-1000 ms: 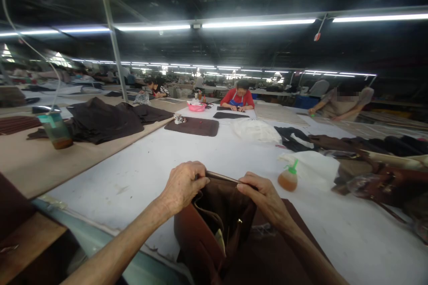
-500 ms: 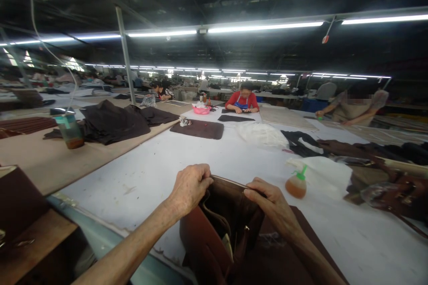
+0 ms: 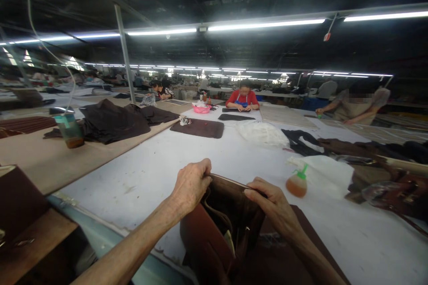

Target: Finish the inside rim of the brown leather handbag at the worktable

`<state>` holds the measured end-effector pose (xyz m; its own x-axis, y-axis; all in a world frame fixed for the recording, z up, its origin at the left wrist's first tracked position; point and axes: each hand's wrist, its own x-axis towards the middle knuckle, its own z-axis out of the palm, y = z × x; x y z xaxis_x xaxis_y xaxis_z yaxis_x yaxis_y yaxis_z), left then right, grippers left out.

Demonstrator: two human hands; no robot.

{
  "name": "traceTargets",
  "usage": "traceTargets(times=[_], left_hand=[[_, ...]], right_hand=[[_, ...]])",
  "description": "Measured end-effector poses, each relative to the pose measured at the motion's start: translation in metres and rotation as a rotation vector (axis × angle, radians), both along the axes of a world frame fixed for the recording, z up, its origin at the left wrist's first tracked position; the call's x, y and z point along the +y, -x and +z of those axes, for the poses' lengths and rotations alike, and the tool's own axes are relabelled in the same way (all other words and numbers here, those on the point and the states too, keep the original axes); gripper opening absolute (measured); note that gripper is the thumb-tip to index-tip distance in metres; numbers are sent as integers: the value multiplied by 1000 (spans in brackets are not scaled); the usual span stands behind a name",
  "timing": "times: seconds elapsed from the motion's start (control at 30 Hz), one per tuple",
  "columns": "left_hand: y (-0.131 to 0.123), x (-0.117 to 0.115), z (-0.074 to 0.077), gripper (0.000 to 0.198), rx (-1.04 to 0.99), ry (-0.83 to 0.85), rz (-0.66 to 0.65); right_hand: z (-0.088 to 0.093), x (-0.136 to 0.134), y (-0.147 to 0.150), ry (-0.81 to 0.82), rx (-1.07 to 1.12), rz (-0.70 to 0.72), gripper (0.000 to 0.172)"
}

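A brown leather handbag (image 3: pixel 207 236) stands in front of me at the near edge of the white table, its mouth spread so the dark lining and a zip pull show. My left hand (image 3: pixel 192 185) pinches the left end of the bag's far rim between thumb and fingers. At the right end of that same rim, my right hand (image 3: pixel 272 200) is closed with the thumb on the inner side and fingers over the outside. A flat brown piece (image 3: pixel 309 227) lies beneath and beside my right forearm. The bag's base is out of sight.
A glue bottle with a green spout (image 3: pixel 296 182) stands right of my hands, near a white sheet (image 3: pixel 329 173). Dark fabric (image 3: pixel 113 120) and a teal-topped jar (image 3: pixel 69 131) lie left. A co-worker in red (image 3: pixel 243 98) sits across the table; another person (image 3: pixel 359 102) stands right.
Both hands keep their hold on the bag's rim. My left hand has risen very slightly; otherwise the bag stays almost where it was.
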<state>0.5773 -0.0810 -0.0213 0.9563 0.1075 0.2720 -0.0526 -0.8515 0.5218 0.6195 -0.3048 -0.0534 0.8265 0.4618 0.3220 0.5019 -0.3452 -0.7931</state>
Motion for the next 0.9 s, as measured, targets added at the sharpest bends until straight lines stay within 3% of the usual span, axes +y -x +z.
traceTargets(times=[0.17,0.4,0.5,0.63,0.9], left_hand=[[-1,2,3,23,15,-33,-65],[4,-13,25,32,-18,-436,-140],[8,-24,29,29,-63,-396,-206],[5,-33,22,23,-53,-301,-336],[1,-32,14,22,-44,-241,-320]], right_hand=[[1,-1,1,2,-6,1,23],[4,-2,4,-4,-14,-28,22],[6,-2,7,21,-39,-29,22],[3,-3,7,31,-67,-23,21],[2,-4,7,53,-80,-30,21]])
